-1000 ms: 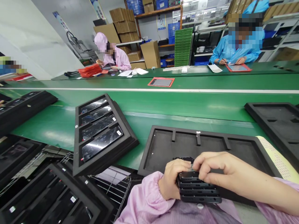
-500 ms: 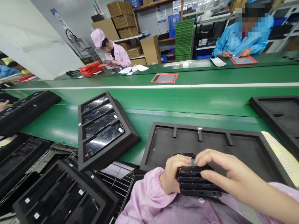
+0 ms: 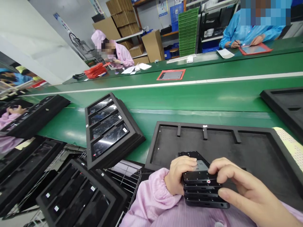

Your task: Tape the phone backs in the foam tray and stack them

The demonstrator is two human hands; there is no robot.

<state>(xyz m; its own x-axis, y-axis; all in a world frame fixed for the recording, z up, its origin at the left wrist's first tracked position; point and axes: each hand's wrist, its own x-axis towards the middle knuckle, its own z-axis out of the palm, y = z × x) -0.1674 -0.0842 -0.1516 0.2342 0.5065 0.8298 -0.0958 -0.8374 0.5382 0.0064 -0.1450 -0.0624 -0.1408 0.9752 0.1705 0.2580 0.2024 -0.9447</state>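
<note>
A stack of several dark phones (image 3: 201, 192) is held over my lap, in front of the black foam tray (image 3: 151, 157). Small screws and a grey metallic patch show on the uppermost phone, which seems to lack a back cover. My left hand (image 3: 181, 171) is closed round the stack's left side, its fingers lying over the top. At the right edge, my right hand (image 3: 239, 183) has bent fingers on the upper phone and its thumb lower against the stack's end. A small red-and-white dot shows on an upper phone's end.
Left of centre, a foam tray (image 3: 106, 153) holds several glossy phone screens. More loaded trays (image 3: 68, 195) rest lower left by a wire rack (image 3: 125, 179). Another tray (image 3: 279, 94) lies at right. Across the green bench (image 3: 213, 97), two people work; another person's hands (image 3: 16, 110) appear at far left.
My right fingers have shifted from the stack's top towards its right edge, uncovering the grey patch. The red-and-white dot now shows. The whole view has shifted slightly.
</note>
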